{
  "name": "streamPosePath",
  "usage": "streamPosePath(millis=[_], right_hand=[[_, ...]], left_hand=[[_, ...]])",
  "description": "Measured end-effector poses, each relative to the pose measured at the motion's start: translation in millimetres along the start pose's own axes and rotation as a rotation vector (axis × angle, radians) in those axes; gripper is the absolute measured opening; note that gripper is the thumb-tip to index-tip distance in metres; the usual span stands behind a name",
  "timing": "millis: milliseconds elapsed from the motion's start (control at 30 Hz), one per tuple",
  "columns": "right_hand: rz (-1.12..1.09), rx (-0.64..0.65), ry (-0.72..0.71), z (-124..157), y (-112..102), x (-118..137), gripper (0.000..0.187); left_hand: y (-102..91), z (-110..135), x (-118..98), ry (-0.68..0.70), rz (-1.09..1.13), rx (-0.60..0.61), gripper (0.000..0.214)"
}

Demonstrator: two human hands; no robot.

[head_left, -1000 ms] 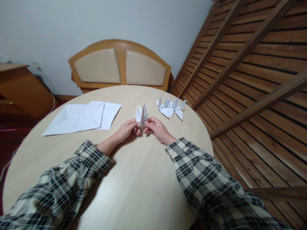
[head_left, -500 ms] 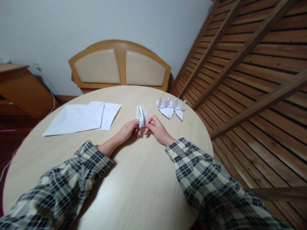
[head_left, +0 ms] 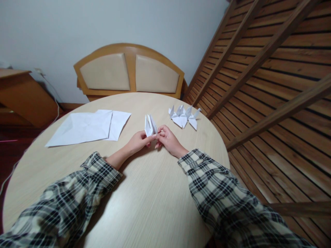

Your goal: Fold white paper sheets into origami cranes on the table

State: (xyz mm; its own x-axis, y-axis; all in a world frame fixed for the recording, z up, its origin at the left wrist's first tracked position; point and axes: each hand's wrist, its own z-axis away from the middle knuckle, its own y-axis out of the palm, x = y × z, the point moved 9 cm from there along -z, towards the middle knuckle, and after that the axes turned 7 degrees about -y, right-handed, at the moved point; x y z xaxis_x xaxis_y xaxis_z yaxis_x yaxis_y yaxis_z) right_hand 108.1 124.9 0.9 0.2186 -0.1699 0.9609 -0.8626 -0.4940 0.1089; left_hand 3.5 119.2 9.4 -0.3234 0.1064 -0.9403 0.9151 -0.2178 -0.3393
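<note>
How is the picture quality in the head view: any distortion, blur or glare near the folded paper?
Head view: the wide lens bends the table edge; the light is soft, with a dim shadow beside the left sleeve; the folded paper, pinched by left hand and right hand, is sharp, without glare.

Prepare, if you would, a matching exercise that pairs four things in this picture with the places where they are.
Things:
1. half-folded paper
2. flat sheets
3. paper birds
4. chair

Places:
A. behind the far edge of the table
B. pinched between the left hand and the right hand
C. lying on the table, off to the left of the hands
D. standing on the table, beyond the hands and to their right

Pairs: 1-B, 2-C, 3-D, 4-A
</note>
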Motion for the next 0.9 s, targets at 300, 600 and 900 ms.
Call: streamPosePath(millis=[300,600,900], right_hand=[[0.041,-0.015,-0.012,0.0,-4.8,-4.6,0.035],[0.021,-0.018,0.011,-0.2,-4.0,-6.5,0.044],[0.000,-0.022,0.060,-1.1,-4.3,-8.6,0.036]], left_hand=[[0.2,0.5,-0.9,0.016,-0.024,0.009,0.040],[-2.0,1.5,3.7,-0.041,0.009,-0.001,0.041],[5.9,4.9,-8.7,0.032,-0.062,0.076,0.040]])
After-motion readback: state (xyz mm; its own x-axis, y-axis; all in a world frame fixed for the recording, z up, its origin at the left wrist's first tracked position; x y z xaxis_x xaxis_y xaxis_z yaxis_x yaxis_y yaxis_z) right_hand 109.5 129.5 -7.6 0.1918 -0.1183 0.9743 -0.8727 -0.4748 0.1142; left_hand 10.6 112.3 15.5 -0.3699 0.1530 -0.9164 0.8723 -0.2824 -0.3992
